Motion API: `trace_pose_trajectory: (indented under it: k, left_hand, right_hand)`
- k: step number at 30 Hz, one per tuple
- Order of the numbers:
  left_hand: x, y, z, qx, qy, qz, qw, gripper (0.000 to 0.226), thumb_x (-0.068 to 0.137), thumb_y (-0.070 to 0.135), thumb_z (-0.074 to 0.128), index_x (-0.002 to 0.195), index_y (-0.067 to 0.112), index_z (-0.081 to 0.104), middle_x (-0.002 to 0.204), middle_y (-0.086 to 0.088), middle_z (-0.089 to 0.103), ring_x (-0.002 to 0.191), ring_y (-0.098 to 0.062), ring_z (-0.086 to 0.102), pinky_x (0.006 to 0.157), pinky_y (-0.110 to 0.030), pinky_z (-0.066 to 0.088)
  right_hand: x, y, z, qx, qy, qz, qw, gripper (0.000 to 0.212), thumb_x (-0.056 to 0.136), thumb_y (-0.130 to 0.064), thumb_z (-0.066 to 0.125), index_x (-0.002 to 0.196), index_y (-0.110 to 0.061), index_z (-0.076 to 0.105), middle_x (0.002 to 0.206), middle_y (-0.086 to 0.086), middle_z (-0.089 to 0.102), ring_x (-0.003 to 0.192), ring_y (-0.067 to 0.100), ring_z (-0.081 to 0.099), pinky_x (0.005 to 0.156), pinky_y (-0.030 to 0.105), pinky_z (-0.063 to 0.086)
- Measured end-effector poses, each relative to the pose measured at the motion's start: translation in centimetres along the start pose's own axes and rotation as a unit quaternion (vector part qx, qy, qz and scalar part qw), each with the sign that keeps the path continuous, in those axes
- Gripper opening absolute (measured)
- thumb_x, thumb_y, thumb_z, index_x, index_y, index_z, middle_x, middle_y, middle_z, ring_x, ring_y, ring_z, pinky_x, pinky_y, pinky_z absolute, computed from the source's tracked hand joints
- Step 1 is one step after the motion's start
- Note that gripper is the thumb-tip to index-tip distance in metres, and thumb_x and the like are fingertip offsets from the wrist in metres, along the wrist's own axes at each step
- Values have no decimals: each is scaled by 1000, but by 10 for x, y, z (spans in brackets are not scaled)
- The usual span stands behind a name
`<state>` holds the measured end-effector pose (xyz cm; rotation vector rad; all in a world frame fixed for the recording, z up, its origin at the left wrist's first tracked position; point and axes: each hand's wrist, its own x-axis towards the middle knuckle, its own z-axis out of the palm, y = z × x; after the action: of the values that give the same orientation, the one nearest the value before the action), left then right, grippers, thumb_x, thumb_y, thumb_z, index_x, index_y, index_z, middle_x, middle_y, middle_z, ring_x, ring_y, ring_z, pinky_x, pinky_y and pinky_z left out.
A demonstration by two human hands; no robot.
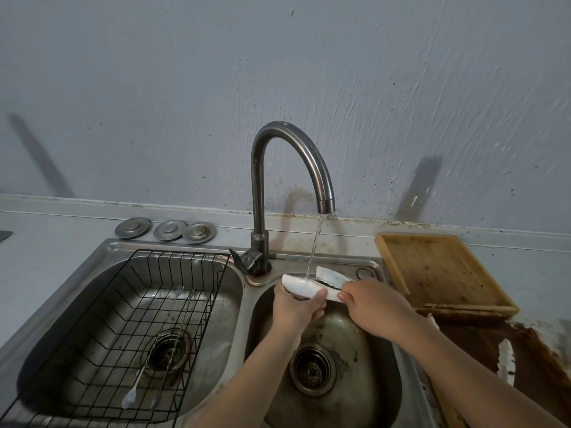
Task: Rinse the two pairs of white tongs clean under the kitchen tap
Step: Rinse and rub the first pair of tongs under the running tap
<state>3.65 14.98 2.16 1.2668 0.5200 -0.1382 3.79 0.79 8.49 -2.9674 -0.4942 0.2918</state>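
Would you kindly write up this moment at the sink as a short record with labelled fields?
tap: tap running, stream landing on the tongs
tongs: white tongs held over the right basin
left hand: left hand grips the wide end
right hand: right hand pinches the other end
second pair: white piece lies on the counter at right; whether it is tongs is unclear
left basin: black wire rack holding long thin utensils
counter: wooden tray at right, three metal discs behind the left basin

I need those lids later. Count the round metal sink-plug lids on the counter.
3, in a row on the grey counter behind the left basin: left lid, middle lid, right lid. The middle and right ones overlap.
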Motion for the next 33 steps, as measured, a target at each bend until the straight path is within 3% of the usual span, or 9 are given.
trace_pose_trajectory:
  k: [4, 8, 10, 14, 16, 22, 26, 30, 33]
  left_hand:
    - [4, 3, -8, 155, 62, 71, 983, 75, 63, 27, 85, 124, 12, 43, 108, -6, 63, 96, -19, 62, 74, -28, 53]
    - [6, 9, -22, 42, 67, 80, 994, 38, 88, 25, 62, 120, 10, 51, 88, -5, 67, 72, -14, 63, 61, -26, 51]
    - [7, 10, -24, 19, 75, 78, 994, 34, 90, 23, 58, 120, 9, 49, 92, -10, 66, 71, -16, 63, 58, -25, 51]
    - [5, 8, -20, 130, 67, 97, 984, 82, 58, 22, 88, 123, 5, 39, 107, -9, 62, 97, -23, 62, 81, -35, 55]
    - [4, 8, -19, 157, 72, 107, 979, 88, 56, 17, 89, 123, 7, 34, 108, -7, 59, 102, -21, 59, 80, -29, 52]
    - [5, 11, -21, -32, 14, 48, 998, 56, 90, 14, 58, 139, 15, 30, 95, -14, 67, 64, -15, 70, 56, -27, 57]
    - [3, 22, -22, -99, -20, -6, 995, 42, 91, 26, 59, 124, 10, 39, 98, -19, 66, 67, -25, 70, 59, -33, 61]
    - [6, 23, -20, -108, -6, -30, 994, 44, 89, 8, 60, 125, -1, 36, 108, -31, 59, 75, -33, 69, 50, -31, 58]
    - [8, 22, -19, -120, -18, -25, 992, 45, 89, 3, 58, 127, -3, 34, 109, -31, 55, 80, -34, 68, 52, -32, 58]
  right_hand:
    - [4, -5, 4, 11, 12, -9, 1000, 29, 99, -36, 31, 84, -23, 52, 81, -2, 60, 72, 12, 57, 68, 30, 50]
    - [10, -11, 7, 24, 28, -15, 999, 29, 99, -35, 31, 75, -27, 45, 70, -5, 52, 65, 12, 54, 63, 31, 48]
    - [12, -14, 9, 24, 36, -21, 999, 31, 98, -35, 31, 71, -28, 42, 69, -5, 53, 66, 14, 55, 66, 34, 50]
    - [14, -18, 10, 12, 46, -30, 998, 29, 97, -36, 31, 80, -23, 51, 78, 0, 61, 72, 17, 59, 71, 38, 53]
    - [13, -17, 10, 12, 50, -32, 998, 29, 97, -36, 31, 81, -23, 53, 77, -1, 61, 71, 16, 59, 70, 37, 54]
    - [11, -13, 4, 20, 64, -32, 997, 27, 98, -32, 32, 83, -23, 52, 70, -6, 50, 67, 16, 56, 63, 34, 50]
    - [6, -14, 7, -11, 84, -57, 995, 30, 99, -35, 30, 91, -21, 55, 75, -4, 57, 67, 16, 58, 62, 32, 50]
    - [-1, -12, 13, -32, 112, -77, 990, 29, 99, -37, 31, 98, -21, 55, 87, -3, 63, 75, 14, 61, 67, 31, 53]
    - [-9, -4, 14, 22, 219, -98, 971, 20, 95, -28, 44, 103, -21, 61, 95, -5, 64, 85, 12, 61, 74, 26, 51]
